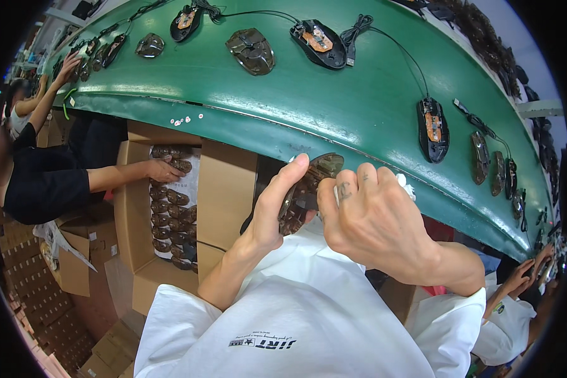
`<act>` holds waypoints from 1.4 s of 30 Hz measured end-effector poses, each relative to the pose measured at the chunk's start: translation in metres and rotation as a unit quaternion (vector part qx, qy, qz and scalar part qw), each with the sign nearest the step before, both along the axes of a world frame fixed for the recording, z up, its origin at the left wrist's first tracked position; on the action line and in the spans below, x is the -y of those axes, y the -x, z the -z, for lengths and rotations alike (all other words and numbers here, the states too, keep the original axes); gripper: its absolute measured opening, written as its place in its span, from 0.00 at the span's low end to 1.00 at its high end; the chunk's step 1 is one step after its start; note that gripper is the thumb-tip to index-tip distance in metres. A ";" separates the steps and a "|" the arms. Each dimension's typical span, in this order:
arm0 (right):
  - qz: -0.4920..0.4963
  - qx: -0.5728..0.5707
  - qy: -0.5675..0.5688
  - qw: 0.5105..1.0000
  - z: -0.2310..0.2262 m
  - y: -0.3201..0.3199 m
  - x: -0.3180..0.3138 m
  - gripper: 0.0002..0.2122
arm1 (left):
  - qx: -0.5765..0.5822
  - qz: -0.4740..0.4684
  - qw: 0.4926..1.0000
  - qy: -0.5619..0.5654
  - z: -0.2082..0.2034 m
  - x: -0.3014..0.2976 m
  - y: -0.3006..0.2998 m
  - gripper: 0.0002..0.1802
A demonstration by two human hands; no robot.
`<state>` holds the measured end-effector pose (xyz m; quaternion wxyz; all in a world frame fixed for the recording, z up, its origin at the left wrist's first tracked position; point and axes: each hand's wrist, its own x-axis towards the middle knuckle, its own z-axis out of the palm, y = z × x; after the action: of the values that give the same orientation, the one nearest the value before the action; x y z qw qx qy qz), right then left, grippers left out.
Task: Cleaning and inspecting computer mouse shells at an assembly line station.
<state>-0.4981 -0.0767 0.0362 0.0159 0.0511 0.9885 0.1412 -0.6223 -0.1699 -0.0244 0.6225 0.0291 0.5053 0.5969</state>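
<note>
In front of my chest, my left hand [268,211] grips a brown see-through mouse shell [326,166] along its left side, thumb up near its top edge. The shell is tilted, and my fingers hide part of it. Against its right side my right hand [378,217] is closed, with the fingers curled in. Crumpled white cloth [407,188] pokes out of that fist, though I cannot tell whether it is fabric or tissue. Just beyond my hands lies the near edge of the green work belt [246,110].
Opened black mice with orange circuit boards [435,126] and cables lie on the belt, along with loose brown shells [251,51]. At my left, a co-worker's hand [165,170] reaches into a cardboard box [230,189] holding rows of brown shells. Another person's hands [528,271] work at far right.
</note>
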 end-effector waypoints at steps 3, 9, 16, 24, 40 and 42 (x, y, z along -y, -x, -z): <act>0.022 -0.028 0.077 0.996 0.007 0.000 -0.006 0.05 | 0.028 -0.002 1.000 -0.013 0.001 -0.003 0.005 0.24; 0.111 -0.161 0.520 0.832 0.019 -0.010 -0.031 0.05 | 0.147 0.011 0.983 -0.105 0.006 0.001 0.026 0.26; 0.285 -0.293 0.314 0.857 0.046 -0.026 -0.049 0.11 | -0.168 -0.082 0.978 -0.095 0.021 0.006 0.089 0.24; 0.288 -0.350 0.175 0.874 0.108 -0.026 -0.058 0.13 | -0.534 -0.227 0.771 0.262 0.011 0.037 0.338 0.39; 0.300 -0.356 0.169 0.869 0.110 -0.024 -0.058 0.14 | -0.647 -0.194 0.601 0.426 0.060 0.049 0.448 0.42; 0.299 -0.358 0.168 0.869 0.110 -0.024 -0.058 0.14 | -0.644 -0.195 0.603 0.429 0.057 0.050 0.459 0.43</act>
<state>-0.4736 -0.0186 -0.0735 -0.2896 0.3874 0.8727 -0.0661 -1.0815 -0.2199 -0.0818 -0.0541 0.0357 0.9672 0.2458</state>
